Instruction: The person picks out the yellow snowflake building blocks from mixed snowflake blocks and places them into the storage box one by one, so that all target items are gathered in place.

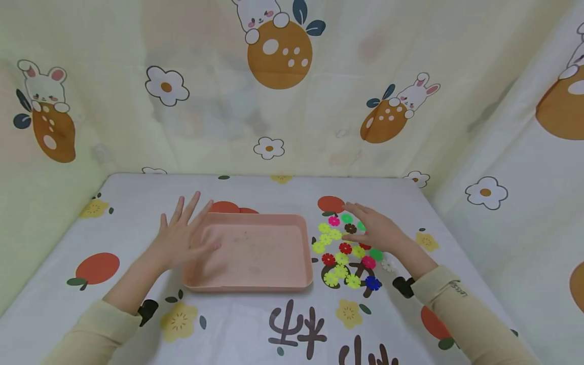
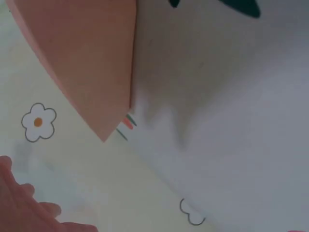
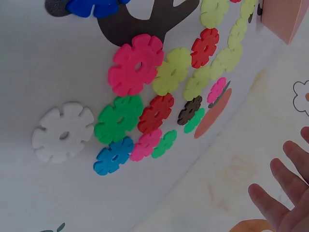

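Note:
A shallow pink tray (image 1: 260, 253) lies on the table in the head view. My left hand (image 1: 178, 243) is over its left side, fingers spread and holding nothing. To the right of the tray lies a loose group of flower-shaped plastic discs, among them a yellow disc (image 1: 353, 281), a dark blue disc (image 1: 373, 283) and a red disc (image 1: 328, 259). Over the far right part of this group, my right hand (image 1: 378, 230) has its fingers extended and hides some discs. The right wrist view shows a white disc (image 3: 63, 133) beside a green disc (image 3: 119, 119).
A white printed cloth (image 1: 237, 324) with fruit and flower pictures covers the table. Behind it hangs a pale curtain (image 1: 210, 137) with rabbit prints, and another curtain side (image 1: 511, 152) runs along the right.

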{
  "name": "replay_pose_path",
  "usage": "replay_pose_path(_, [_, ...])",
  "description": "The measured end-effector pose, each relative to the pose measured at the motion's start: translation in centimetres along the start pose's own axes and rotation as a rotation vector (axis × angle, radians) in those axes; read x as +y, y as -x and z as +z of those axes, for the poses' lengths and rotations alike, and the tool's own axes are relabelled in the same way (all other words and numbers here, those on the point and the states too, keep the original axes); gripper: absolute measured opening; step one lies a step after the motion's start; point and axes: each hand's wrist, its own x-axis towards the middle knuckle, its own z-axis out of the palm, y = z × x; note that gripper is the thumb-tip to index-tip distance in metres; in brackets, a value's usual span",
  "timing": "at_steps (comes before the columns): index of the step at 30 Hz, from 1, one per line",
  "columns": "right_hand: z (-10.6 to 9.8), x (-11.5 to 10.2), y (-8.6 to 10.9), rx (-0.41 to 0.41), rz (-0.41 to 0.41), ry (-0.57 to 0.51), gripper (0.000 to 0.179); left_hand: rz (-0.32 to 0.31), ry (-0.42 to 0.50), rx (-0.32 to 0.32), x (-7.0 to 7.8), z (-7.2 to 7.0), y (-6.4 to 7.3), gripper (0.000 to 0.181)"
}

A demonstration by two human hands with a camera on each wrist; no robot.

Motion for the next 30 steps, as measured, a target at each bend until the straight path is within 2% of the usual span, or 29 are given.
replay_pose_path(8, [1.4, 0.3, -0.6, 0.015, -0.026, -0.046, 0.073, -0.057, 0.130, -0.015, -0.8, 0.8, 0.8, 0.090])
replay_pose_path(12, [2.0, -0.1, -1.1, -0.008, -0.024, -0.061, 0.071, -0.082, 0.184, -0.032, -1.3, 0.8, 1.1, 0.093])
replay_pose_path(17, [2.4, -0.3, -1.2, -0.025, -0.017, -0.045, 0.070, -0.095, 0.249, -0.067, -1.3, 0.8, 1.3, 0.097])
replay_pose_path(22, [2.5, -0.3, -1.4, -0.020, -0.007, -0.027, 0.066, -0.104, 0.303, -0.066, -1.1, 0.9, 1.3, 0.100])
replay_pose_path(30, [3.0, -0.3, -2.2, -0.073, 0.035, -0.008, 0.062, -0.114, 0.378, -0.064, -1.2, 1.3, 1.8, 0.104])
